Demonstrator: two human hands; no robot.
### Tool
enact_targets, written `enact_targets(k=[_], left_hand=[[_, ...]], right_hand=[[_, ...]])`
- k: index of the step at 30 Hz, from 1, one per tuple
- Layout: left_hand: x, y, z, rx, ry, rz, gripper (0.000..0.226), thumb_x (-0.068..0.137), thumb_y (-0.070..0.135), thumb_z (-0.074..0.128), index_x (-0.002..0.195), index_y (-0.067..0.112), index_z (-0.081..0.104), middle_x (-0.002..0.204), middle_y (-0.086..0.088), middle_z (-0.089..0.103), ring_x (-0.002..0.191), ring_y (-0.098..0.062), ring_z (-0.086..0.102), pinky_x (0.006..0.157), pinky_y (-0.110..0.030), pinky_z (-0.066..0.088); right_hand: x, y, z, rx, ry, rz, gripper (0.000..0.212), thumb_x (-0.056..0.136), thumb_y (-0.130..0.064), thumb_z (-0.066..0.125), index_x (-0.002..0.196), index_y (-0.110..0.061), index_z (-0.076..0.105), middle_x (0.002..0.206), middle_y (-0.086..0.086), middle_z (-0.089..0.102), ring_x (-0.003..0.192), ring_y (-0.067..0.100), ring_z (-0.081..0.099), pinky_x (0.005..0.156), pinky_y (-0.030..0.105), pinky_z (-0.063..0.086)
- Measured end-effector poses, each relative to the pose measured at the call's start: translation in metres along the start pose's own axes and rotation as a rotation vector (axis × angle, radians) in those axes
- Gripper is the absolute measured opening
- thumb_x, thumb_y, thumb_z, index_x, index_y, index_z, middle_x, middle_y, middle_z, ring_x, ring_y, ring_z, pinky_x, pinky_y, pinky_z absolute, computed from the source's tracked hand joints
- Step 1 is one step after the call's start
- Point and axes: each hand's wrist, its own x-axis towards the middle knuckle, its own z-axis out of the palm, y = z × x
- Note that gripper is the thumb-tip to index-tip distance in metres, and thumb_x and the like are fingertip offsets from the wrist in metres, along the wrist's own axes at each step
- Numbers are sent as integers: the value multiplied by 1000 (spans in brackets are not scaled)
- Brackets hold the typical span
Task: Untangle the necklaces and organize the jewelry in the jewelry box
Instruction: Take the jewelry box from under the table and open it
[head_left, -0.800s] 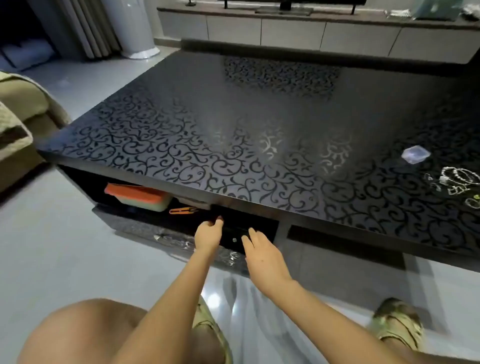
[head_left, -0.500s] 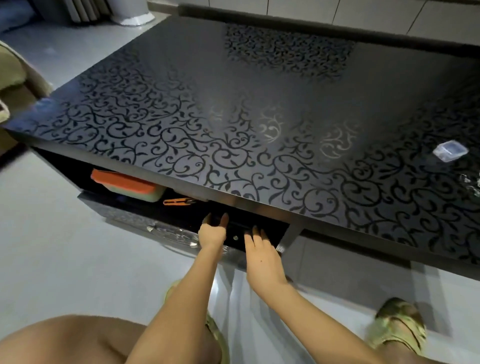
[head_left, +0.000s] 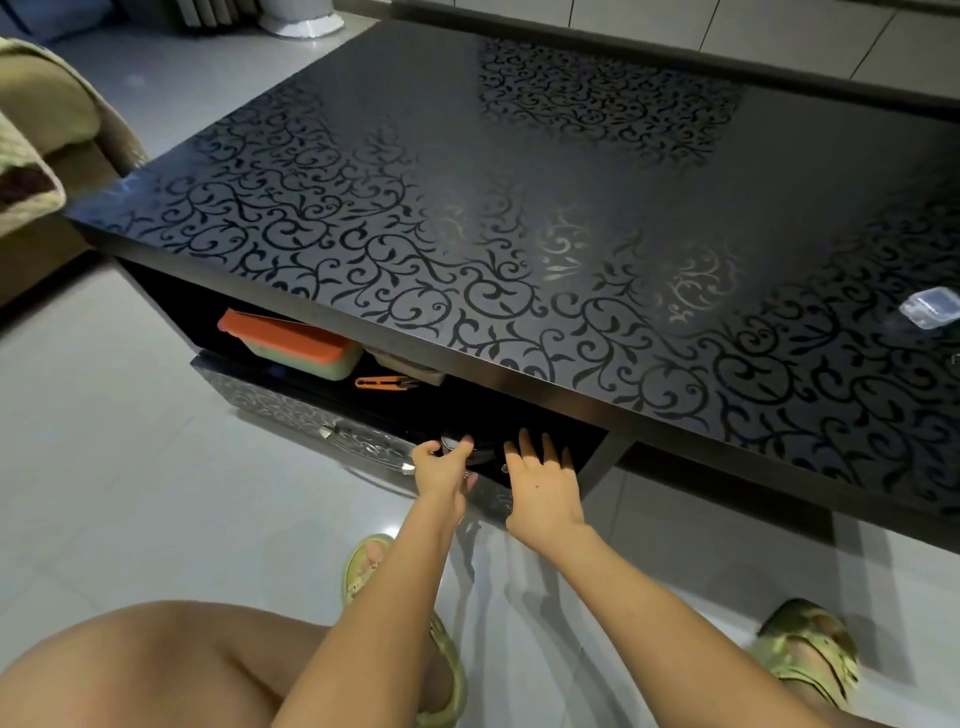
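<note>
In the open shelf under the glossy black coffee table (head_left: 519, 218) sits a dark box (head_left: 488, 453) with a small metal clasp, mostly lost in shadow. My left hand (head_left: 441, 470) is at its left end, thumb and fingers curled round the edge. My right hand (head_left: 543, 478) reaches in beside it, fingers straight and resting on the box's right part. A small clear plastic bag (head_left: 930, 307) lies on the tabletop at the far right edge. No necklaces are in view.
Further left in the shelf are an orange-lidded container (head_left: 291, 343) and orange clippers (head_left: 385, 383). A patterned drawer front with a silver handle (head_left: 358, 441) sticks out below the shelf. A sofa (head_left: 47, 156) stands at left. My sandalled feet rest on the tiled floor.
Both hands have gone deeper into the shelf. The left hand has curled round the box's edge. The view has shifted, and the jewelry on the tabletop's right has left the frame.
</note>
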Motion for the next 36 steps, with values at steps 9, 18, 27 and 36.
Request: enact_targets(k=[9,18,27,36], left_hand=[[-32,8,-16,-183,-12,-80,32,82,-2,66,112,-4,53,104,-23,63,77,-27,64,56,-27,57],[-140,67,-86,-90,-38,-53,19,79,4,69,95,-1,58,84,-17,64,78,-31,64,65,-37,59],[-251,96,-53,-48,-344,55,20,80,1,65,99,-2,60,77,-19,71,75,-30,70,62,-39,60],[-257,94,95,107,-550,117,30,78,4,69,106,-6,63,102,-20,69,91,-29,68,64,-33,58]], right_hand=[[-20,1,-5,-81,93,-67,89,79,-25,66,148,-14,10,155,9,15,141,33,17,116,51,4],[-87,-24,-33,-116,535,-316,77,57,-36,86,124,-13,56,124,14,60,115,33,57,104,54,37],[-168,31,-96,-126,1001,-326,68,70,-16,79,128,-12,45,126,16,58,115,38,55,100,52,41],[-163,169,-142,-351,871,-132,74,60,-12,85,126,-7,54,126,19,58,113,40,56,98,53,43]])
